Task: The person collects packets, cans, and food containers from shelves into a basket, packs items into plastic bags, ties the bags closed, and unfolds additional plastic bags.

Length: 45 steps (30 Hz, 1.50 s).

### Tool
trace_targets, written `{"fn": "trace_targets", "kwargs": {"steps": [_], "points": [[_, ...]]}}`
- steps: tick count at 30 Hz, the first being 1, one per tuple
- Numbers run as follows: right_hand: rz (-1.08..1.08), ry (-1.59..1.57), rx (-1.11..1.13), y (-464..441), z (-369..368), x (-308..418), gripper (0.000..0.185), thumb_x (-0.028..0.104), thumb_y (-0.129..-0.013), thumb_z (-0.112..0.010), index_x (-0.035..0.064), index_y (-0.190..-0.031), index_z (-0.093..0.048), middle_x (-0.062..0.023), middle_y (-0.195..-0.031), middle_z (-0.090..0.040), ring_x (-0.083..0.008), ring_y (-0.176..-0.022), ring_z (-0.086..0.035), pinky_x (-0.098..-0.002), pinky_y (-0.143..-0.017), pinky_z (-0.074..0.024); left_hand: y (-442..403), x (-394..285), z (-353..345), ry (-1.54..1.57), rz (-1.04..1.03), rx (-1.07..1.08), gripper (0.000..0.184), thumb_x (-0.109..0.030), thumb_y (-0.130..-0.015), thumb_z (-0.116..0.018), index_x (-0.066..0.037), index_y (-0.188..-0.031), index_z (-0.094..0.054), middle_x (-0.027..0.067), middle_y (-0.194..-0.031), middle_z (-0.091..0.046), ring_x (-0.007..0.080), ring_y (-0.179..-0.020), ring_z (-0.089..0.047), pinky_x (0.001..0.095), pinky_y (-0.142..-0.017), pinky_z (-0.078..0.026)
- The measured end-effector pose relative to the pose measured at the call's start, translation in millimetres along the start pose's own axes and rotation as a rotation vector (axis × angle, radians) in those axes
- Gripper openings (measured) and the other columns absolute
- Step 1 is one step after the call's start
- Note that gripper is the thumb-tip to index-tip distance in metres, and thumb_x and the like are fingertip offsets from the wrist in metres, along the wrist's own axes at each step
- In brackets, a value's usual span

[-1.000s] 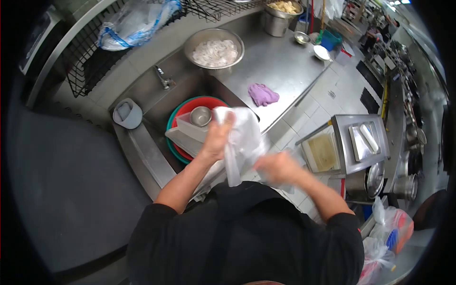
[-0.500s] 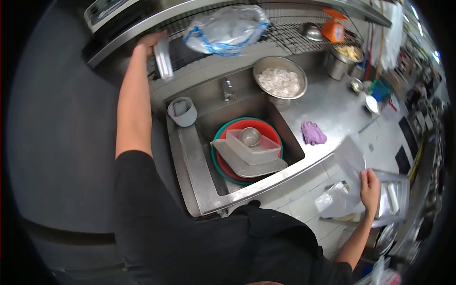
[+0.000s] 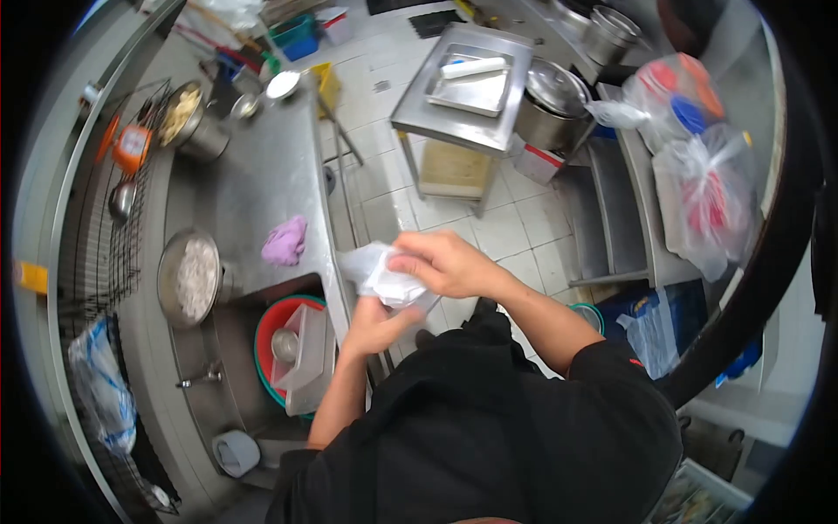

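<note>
A crumpled translucent plastic bag (image 3: 381,278) is bunched between my two hands, just beyond the front edge of the sink counter. My right hand (image 3: 447,264) grips it from above, thumb pressed onto the plastic. From below, my left hand (image 3: 374,325) closes on the same bag, its fingertips partly hidden by the folds. A purple cloth (image 3: 285,241) lies on the steel counter (image 3: 284,166) to the left of the bag.
The sink holds a red basin (image 3: 268,332) with clear containers and a small metal cup. A bowl of pale pieces (image 3: 196,278) stands beside it. Ahead is a steel table (image 3: 417,112) bearing a tray (image 3: 476,103) with a white roll. Bagged items (image 3: 711,188) sit right.
My view has turned right. My left hand has come away from the shelf and the clear item there. Both hands now meet on the plastic bag, which is bunched up.
</note>
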State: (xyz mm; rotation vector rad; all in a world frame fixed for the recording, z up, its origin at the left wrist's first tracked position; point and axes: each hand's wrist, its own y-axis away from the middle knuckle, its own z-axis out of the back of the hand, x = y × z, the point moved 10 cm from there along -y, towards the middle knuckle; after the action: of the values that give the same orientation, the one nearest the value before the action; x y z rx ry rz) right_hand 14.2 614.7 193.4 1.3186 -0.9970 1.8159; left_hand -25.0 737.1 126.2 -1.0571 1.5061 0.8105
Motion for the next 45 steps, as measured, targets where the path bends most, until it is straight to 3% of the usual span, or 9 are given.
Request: {"fn": "trace_targets", "kwargs": {"steps": [9,18,21,26,29,31,33,39,45], "points": [[-0.008,0.044,0.102,63.6,78.5,-111.8,0.052,0.022,-0.078,-0.086,0.0024,-0.121,-0.064,-0.0091,-0.115,-0.070,-0.0233,-0.104,-0.066,-0.0358,-0.091,-0.0513,-108.9,-173.5,-45.6,-0.712,-0.851,-0.382,0.037,-0.010,-0.101,-0.059,0.007,-0.134,-0.056,0.0154,-0.128,-0.061,0.0206,-0.111,-0.062,0.0361,-0.099,-0.049],[-0.354,-0.266,-0.066,157.9,153.3,-251.3,0.026,0.019,-0.092,-0.072,0.0013,-0.111,-0.070,-0.0062,-0.100,-0.074,-0.0155,-0.092,-0.065,-0.0334,-0.085,-0.0505,-268.8,-304.9,28.0,-0.303,-0.324,-0.624,0.053,-0.043,-0.102,-0.058,0.003,-0.127,-0.062,0.0136,-0.116,-0.068,0.0220,-0.099,-0.068,0.0346,-0.087,-0.056],[-0.351,-0.143,-0.068,178.8,188.6,-242.5,0.028,0.019,-0.092,-0.073,-0.0005,-0.112,-0.071,-0.0049,-0.096,-0.075,-0.0128,-0.088,-0.066,-0.0309,-0.082,-0.0519,-371.7,-265.5,97.3,-0.131,-0.250,-0.463,0.055,-0.044,-0.102,-0.056,0.002,-0.131,-0.060,0.0134,-0.127,-0.065,0.0245,-0.114,-0.063,0.0398,-0.094,-0.054],[-0.438,-0.676,-0.759,173.2,247.6,-240.3,0.035,0.027,-0.096,-0.072,-0.0046,-0.111,-0.070,-0.0068,-0.095,-0.074,-0.0104,-0.079,-0.066,-0.0284,-0.073,-0.0533,-476.5,-148.9,27.7,-1.910,-0.410,-0.241,0.058,-0.038,-0.093,-0.069,0.001,-0.134,-0.058,0.0227,-0.130,-0.062,0.0359,-0.120,-0.059,0.0450,-0.102,-0.047],[-0.322,-0.793,-1.058,141.1,286.2,-235.4,0.036,0.031,-0.097,-0.071,-0.0036,-0.108,-0.071,-0.0054,-0.093,-0.073,-0.0085,-0.075,-0.065,-0.0263,-0.069,-0.0523,-407.9,-108.5,-155.2,-1.384,-0.685,0.063,0.045,-0.027,-0.090,-0.074,-0.004,-0.128,-0.061,0.0195,-0.111,-0.069,0.0330,-0.103,-0.064,0.0429,-0.092,-0.049],[-0.178,-0.919,-1.101,115.9,307.9,-229.0,0.036,0.032,-0.096,-0.072,-0.0018,-0.107,-0.069,-0.0040,-0.094,-0.071,-0.0084,-0.081,-0.065,-0.0263,-0.070,-0.0523,-366.2,-9.2,-225.6,-0.953,-0.013,0.556,0.043,-0.024,-0.087,-0.077,-0.003,-0.121,-0.062,0.0113,-0.103,-0.069,0.0236,-0.094,-0.063,0.0365,-0.086,-0.051],[-0.074,-0.933,-1.076,97.4,333.8,-211.4,0.037,0.032,-0.097,-0.072,-0.0004,-0.112,-0.066,-0.0035,-0.099,-0.070,-0.0092,-0.087,-0.066,-0.0269,-0.073,-0.0527,-324.2,26.4,-298.5,-1.041,-0.416,0.882,0.032,-0.017,-0.087,-0.076,-0.002,-0.111,-0.064,0.0093,-0.097,-0.066,0.0189,-0.090,-0.064,0.0372,-0.079,-0.052],[-0.121,-0.678,-0.971,144.7,412.7,-137.6,0.031,0.017,-0.094,-0.072,0.0011,-0.119,-0.062,-0.0048,-0.106,-0.069,-0.0121,-0.092,-0.067,-0.0304,-0.082,-0.0557,-427.9,59.3,-296.4,-0.576,-0.021,0.630,0.015,-0.011,-0.097,-0.064,0.002,-0.092,-0.060,0.0106,-0.069,-0.062,0.0190,-0.065,-0.061,0.0292,-0.062,-0.049],[-0.364,-0.293,-1.118,151.5,416.7,-144.2,0.023,0.020,-0.092,-0.076,0.0004,-0.101,-0.069,0.0036,-0.084,-0.065,-0.0045,-0.075,-0.056,-0.0248,-0.063,-0.0449,-387.3,89.6,-369.1,-0.502,-0.221,1.304,0.025,-0.021,-0.091,-0.072,0.002,-0.093,-0.063,0.0157,-0.078,-0.062,0.0333,-0.070,-0.062,0.0390,-0.065,-0.049]]}}
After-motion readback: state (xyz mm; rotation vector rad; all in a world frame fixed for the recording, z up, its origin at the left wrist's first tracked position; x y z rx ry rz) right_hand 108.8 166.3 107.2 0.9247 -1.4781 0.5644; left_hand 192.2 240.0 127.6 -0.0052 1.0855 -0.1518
